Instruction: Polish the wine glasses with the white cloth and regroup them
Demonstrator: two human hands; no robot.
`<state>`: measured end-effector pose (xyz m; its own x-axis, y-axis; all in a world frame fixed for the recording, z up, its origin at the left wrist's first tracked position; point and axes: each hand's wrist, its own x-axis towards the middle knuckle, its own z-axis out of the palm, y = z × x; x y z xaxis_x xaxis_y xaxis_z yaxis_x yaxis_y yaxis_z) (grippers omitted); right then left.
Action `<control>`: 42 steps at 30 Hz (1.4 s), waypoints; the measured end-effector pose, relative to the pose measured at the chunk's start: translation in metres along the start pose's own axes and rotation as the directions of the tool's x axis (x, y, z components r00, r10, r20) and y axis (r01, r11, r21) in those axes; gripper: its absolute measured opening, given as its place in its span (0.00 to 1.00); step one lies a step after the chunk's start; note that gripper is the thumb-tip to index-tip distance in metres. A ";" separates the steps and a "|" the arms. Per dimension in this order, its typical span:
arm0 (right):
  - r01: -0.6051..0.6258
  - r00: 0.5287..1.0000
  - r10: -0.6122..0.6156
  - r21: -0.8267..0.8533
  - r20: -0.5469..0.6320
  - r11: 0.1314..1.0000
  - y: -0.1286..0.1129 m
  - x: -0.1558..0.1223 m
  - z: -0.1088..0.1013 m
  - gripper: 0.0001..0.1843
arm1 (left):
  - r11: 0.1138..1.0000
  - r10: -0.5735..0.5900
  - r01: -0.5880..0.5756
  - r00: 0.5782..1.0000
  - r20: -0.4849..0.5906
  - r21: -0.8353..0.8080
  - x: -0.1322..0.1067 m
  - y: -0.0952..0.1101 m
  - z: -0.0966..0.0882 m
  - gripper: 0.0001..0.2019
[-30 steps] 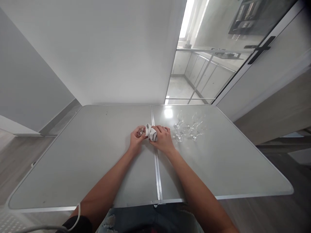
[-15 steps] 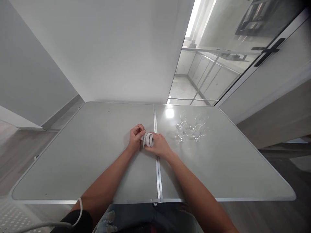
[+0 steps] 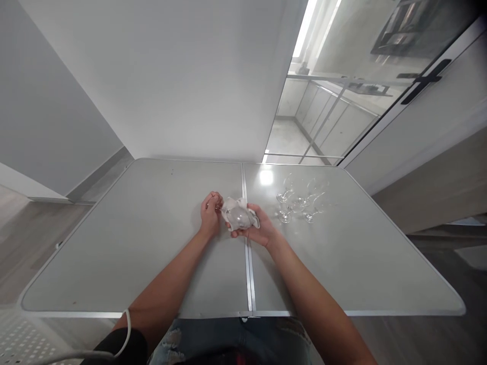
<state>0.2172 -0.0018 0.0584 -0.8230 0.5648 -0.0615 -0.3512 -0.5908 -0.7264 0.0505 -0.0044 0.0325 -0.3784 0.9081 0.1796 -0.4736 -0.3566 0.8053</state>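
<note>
Over the table's middle seam, a clear stemmed glass (image 3: 239,218) lies tilted on its side between my hands, its bowl toward the right. My left hand (image 3: 210,214) is closed around its stem or foot end, which the fingers mostly hide. Under and around the bowl is a pale grey cloth (image 3: 229,205). My right hand (image 3: 263,228) cradles the cloth and bowl from the right, thumb on the far side and fingers curled beneath. To the right of my right hand, several clear stemmed glasses (image 3: 285,217) are grouped on the table.
The grey-white table (image 3: 125,243) has a metal edge and a metal seam (image 3: 249,289) down its middle. A white wall (image 3: 190,101) rises behind it. At the back right is a glass door (image 3: 323,111) with a black handle (image 3: 426,81). A white cable (image 3: 127,329) hangs by my left forearm.
My right hand has opened out from its bunched grip on the cloth and turned palm-up. The glass bowl now shows on the cloth. My left hand keeps nearly the same place.
</note>
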 end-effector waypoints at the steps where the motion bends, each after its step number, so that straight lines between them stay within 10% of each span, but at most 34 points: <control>1: 0.047 0.998 -0.047 -0.001 -0.048 0.999 -0.001 0.001 0.000 0.30 | 1.000 -0.005 0.005 1.000 -0.012 0.014 0.001 -0.002 0.000 0.19; 5: 0.290 0.910 -0.318 -0.140 -0.266 0.947 -0.001 0.006 0.003 0.29 | 0.988 -0.125 0.121 0.991 0.037 0.096 -0.001 -0.014 0.001 0.21; 10: 0.543 0.658 -0.632 -0.325 -0.409 0.775 0.006 0.012 0.000 0.29 | 0.955 -0.235 0.197 0.959 0.161 0.222 -0.016 -0.025 0.008 0.22; 19: 0.596 0.518 -0.682 -0.354 -0.516 0.721 0.005 0.009 -0.007 0.34 | 0.870 -0.441 0.205 0.729 0.524 0.448 -0.024 -0.017 0.008 0.25; 22: 0.514 0.524 -0.680 -0.446 -0.513 0.733 0.014 0.012 -0.015 0.34 | 0.867 -0.437 0.191 0.736 0.517 0.461 -0.025 -0.017 0.011 0.27; 26: 0.335 0.654 -0.607 -0.547 -0.452 0.767 0.027 0.017 -0.023 0.32 | 0.881 -0.401 0.216 0.813 0.422 0.422 -0.026 -0.023 0.011 0.26; 33: 0.207 0.755 -0.610 -0.795 -0.242 0.571 0.023 0.018 -0.023 0.23 | 0.850 -0.251 0.052 0.915 0.317 0.525 -0.020 -0.026 0.001 0.23; 42: 0.234 0.803 -0.506 -0.615 -0.314 0.753 0.017 0.019 -0.023 0.25 | 0.838 -0.064 0.015 0.996 0.070 0.545 -0.012 -0.015 0.002 0.22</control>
<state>0.2055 0.0123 0.0287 -0.3430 0.9336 0.1035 -0.1826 0.0418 -0.9823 0.0636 -0.0093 0.0187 -0.2909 0.9420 0.1671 0.0309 -0.1653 0.9858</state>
